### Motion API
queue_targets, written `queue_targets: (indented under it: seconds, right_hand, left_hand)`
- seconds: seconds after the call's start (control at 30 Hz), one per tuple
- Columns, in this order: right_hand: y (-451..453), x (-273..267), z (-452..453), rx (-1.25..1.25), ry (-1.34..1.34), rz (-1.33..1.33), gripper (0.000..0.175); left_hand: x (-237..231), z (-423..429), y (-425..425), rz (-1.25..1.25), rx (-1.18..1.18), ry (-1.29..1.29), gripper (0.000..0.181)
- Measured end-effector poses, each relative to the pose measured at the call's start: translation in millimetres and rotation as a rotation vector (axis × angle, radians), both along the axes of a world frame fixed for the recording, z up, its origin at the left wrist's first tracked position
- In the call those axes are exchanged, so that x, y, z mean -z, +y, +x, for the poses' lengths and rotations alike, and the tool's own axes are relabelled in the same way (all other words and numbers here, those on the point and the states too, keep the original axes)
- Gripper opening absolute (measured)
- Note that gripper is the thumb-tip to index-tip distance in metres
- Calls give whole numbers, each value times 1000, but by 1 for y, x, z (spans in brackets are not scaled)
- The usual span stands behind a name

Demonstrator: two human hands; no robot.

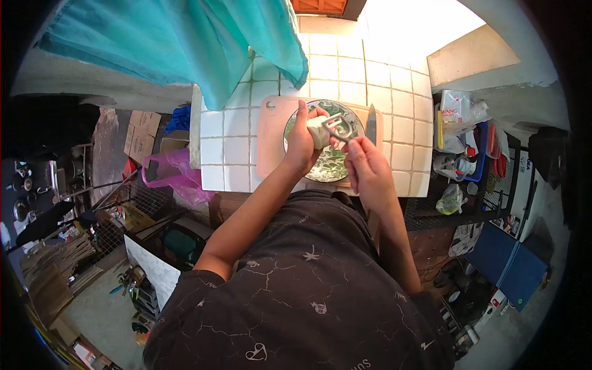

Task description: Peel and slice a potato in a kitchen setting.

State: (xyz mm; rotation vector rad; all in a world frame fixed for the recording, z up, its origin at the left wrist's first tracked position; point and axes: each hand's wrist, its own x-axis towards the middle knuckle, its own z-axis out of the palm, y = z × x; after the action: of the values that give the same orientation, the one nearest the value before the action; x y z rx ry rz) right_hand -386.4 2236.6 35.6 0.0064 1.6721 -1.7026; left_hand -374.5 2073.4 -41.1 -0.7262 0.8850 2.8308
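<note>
My left hand grips a pale, peeled-looking vegetable piece above a round plate. In my right hand is the handle of a metal Y-shaped peeler, its head against or just over the vegetable. The plate has a dark rim and a green-and-white surface; whether peelings lie among its pattern I cannot tell. Beneath it is a pink cutting board. A knife rests on the board's right part, right of the plate, its blade pointing away from me; its handle is hidden.
The board lies on a white tiled counter. A teal curtain hangs over the counter's back left. To the left is a pink plastic bag. At the right, a blue basket holds bags and small items beside the counter.
</note>
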Motion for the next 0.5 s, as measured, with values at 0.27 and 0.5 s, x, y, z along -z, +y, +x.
queue_targets:
  seconds: [0.27,0.5]
  right_hand:
    - [-15,8,8,-32,262,296,24]
    - [-20,26,11,34,332,315,25]
  left_hand:
    - [17,-3,-3,-109,63,6,66]
    - [1,-8,1,-33,32,-124,73]
